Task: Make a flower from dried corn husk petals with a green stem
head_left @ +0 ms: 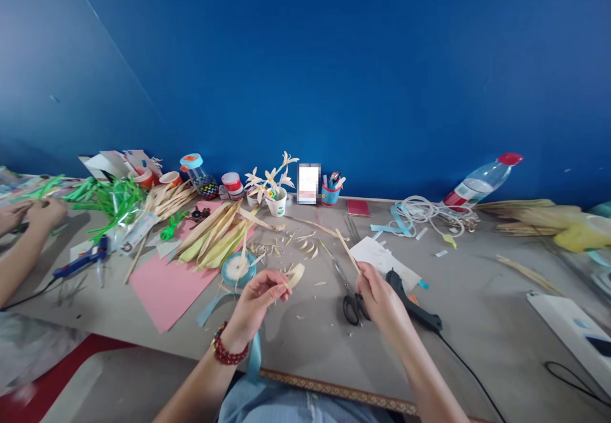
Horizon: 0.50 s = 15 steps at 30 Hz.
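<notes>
Between the thumb and fingers of my left hand (265, 292) is a pale, curled corn husk piece (296, 275). My right hand (377, 289) grips the lower end of a thin tan husk strip (347, 249) that points up and away. Just beside and partly under my right hand lie black-handled scissors (351, 308), and to its right a black glue gun (413, 302). A roll of light blue ribbon (238, 270) lies near my left wrist. Small husk scraps (308, 245) are scattered beyond both hands.
Corn husks (210, 238) lie by pink paper (167, 289) on the left. A white cup of husk flowers (277, 203) stands near the blue wall. White cord (424, 216) and a tilted plastic bottle (480, 184) are back right. At far left, another person's hands (45, 213) work.
</notes>
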Motion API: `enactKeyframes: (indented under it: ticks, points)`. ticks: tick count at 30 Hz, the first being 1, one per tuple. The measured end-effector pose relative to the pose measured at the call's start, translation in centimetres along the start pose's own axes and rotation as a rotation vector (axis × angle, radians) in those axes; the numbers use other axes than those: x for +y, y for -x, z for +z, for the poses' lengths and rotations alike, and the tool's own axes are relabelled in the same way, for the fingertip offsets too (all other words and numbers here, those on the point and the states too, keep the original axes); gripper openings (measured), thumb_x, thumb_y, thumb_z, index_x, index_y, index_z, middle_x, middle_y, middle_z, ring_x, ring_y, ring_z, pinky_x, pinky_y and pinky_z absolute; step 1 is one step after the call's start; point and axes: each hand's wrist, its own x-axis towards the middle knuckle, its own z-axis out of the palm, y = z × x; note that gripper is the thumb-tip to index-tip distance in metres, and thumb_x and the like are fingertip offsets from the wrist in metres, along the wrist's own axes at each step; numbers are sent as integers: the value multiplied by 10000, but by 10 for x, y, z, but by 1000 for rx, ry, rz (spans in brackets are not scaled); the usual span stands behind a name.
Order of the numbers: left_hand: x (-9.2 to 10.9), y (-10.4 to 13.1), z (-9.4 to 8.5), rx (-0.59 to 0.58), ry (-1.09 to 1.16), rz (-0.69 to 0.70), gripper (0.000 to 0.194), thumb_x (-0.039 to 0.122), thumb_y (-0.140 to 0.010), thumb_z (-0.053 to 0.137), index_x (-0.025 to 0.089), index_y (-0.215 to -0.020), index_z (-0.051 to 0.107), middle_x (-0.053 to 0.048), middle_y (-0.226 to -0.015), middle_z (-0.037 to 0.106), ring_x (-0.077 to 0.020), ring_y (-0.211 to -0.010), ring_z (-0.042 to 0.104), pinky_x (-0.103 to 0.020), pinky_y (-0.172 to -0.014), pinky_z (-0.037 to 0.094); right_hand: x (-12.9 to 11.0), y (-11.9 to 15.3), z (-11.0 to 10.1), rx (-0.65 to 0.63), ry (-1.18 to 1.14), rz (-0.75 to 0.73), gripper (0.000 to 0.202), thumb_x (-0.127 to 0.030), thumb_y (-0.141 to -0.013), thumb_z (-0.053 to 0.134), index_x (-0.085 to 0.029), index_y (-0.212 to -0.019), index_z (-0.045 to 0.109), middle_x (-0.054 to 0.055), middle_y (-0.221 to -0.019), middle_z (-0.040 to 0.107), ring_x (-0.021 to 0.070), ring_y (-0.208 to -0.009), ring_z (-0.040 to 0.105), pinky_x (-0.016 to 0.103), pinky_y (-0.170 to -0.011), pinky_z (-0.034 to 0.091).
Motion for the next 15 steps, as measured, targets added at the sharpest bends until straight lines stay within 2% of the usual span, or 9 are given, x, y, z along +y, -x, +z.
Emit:
enactKeyframes:
  ticks: [2,4,7,10,13,15]
  points:
    - [0,0,4,17,-20,49,120,269,-815,728,172,-768,676,-42,-881,621,-140,-770,560,-259,-712,462,6,1,7,21,131,-26,400,-278,-959,293,-142,-1275,496,104,-848,703,251,-737,668,350,-705,498]
    - [-1,0,7,28,-37,86,115,267,-809,734,174,-761,686,-35,-844,586,-142,-789,530,-245,-699,443,7,-1,12,0,275,-39,438,-224,-959,297,-117,-1348,465,137,-912,729,269,-773,695,353,-695,500]
    - [-3,0,12,37,-26,61,125,281,-813,729,169,-775,686,-7,-765,542,-102,-663,472,-224,-623,405,1,-10,17,-83,462,-54,435,-148,-948,340,-133,-1356,490,154,-987,741,273,-786,713,336,-661,486]
    - [-6,0,14,66,-5,-1,147,294,-789,748,164,-812,683,-4,-792,571,-75,-607,459,-218,-597,397,-7,-24,20,-110,517,-48,437,-90,-926,390,-138,-1343,512,156,-1025,733,263,-796,711,315,-644,468]
    - [-8,0,15,85,-8,-27,188,313,-761,766,161,-824,675,-11,-802,603,-86,-611,489,-228,-600,417,-10,-35,24,-79,508,-7,420,-70,-910,412,-119,-1306,542,165,-1038,718,253,-755,700,306,-620,452]
    - [-7,1,15,92,-21,-45,195,316,-762,761,157,-823,667,-5,-752,601,-96,-605,500,-235,-604,428,-10,-40,26,-53,497,4,409,-61,-902,420,-119,-1281,562,169,-1066,703,257,-794,690,311,-652,454]
